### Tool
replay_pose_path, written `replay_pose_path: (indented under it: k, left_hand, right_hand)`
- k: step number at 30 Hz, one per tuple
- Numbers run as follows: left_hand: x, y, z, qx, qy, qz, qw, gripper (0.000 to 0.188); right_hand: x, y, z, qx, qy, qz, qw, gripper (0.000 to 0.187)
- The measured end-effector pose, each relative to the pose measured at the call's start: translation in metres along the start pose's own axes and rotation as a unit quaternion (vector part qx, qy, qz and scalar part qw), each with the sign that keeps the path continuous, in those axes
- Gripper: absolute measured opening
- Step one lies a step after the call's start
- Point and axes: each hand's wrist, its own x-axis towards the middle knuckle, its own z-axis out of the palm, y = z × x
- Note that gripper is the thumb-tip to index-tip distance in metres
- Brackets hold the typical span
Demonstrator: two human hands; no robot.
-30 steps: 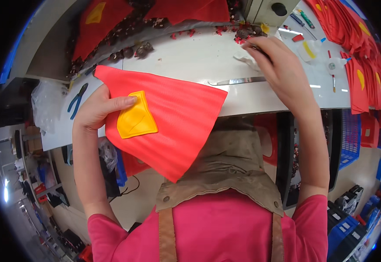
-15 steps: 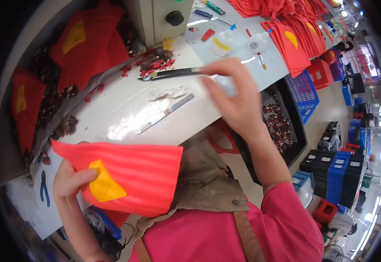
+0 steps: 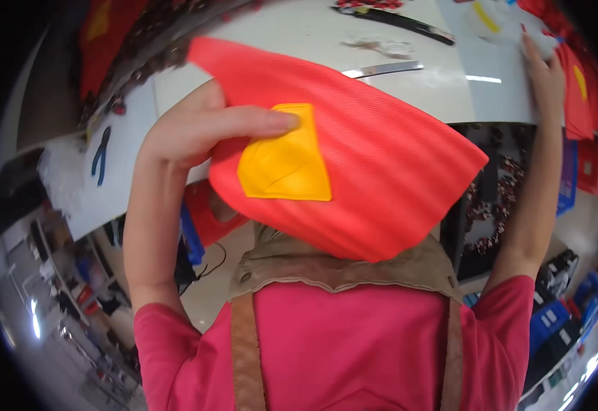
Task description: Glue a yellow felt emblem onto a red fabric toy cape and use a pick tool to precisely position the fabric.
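My left hand (image 3: 199,130) pinches a red ribbed fabric piece (image 3: 388,144) along its left side. The thumb presses on the yellow patch (image 3: 288,168) sewn to it; the other fingers are hidden behind the cloth. The piece hangs tilted in front of my apron. Far to the right, my right hand (image 3: 546,82) reaches over the bench with its fingers apart, beside a whitish squeeze bottle (image 3: 542,45). It seems to hold nothing, though blur hides any contact. Red pieces with yellow patches (image 3: 578,85) lie close to that hand.
On the white bench (image 3: 442,85) lie a black cutter knife (image 3: 398,24), a flat metal strip (image 3: 388,69) and crumpled whitish material (image 3: 381,46). Another bottle with a yellow band (image 3: 487,17) stands farther back. Dark pliers (image 3: 100,156) rest at left. A black bin (image 3: 494,198) holds small red-and-dark scraps.
My right hand has moved away from the cutter knife to the bottle at the right. My left hand has raised the red piece, which now tilts down to the right. The view has turned.
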Motion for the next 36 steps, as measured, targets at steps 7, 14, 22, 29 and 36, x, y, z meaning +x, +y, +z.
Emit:
replay_pose_path:
  k: [7, 14, 22, 29, 36]
  left_hand:
    - [-0.003, -0.010, 0.006, -0.035, -0.022, -0.034, 0.999, 0.039]
    - [-0.005, -0.006, 0.009, -0.020, -0.026, -0.035, 0.999, 0.033]
    - [-0.008, -0.008, 0.008, -0.056, -0.024, -0.052, 0.997, 0.034]
    - [-0.013, -0.007, 0.007, -0.053, -0.016, -0.061, 0.997, 0.036]
    - [-0.010, -0.012, 0.006, -0.058, -0.024, -0.061, 0.996, 0.036]
  right_hand:
    - [-0.100, -0.133, -0.080, 0.237, -0.112, -0.163, 0.951, 0.035]
    - [-0.151, -0.173, -0.102, 0.292, -0.222, -0.303, 0.879, 0.050]
    - [-0.153, -0.186, -0.108, 0.225, -0.306, -0.349, 0.857, 0.059]
    - [-0.152, -0.196, -0.107, 0.182, -0.305, -0.389, 0.850, 0.045]
    - [-0.152, -0.203, -0.103, 0.176, -0.315, -0.402, 0.842, 0.039]
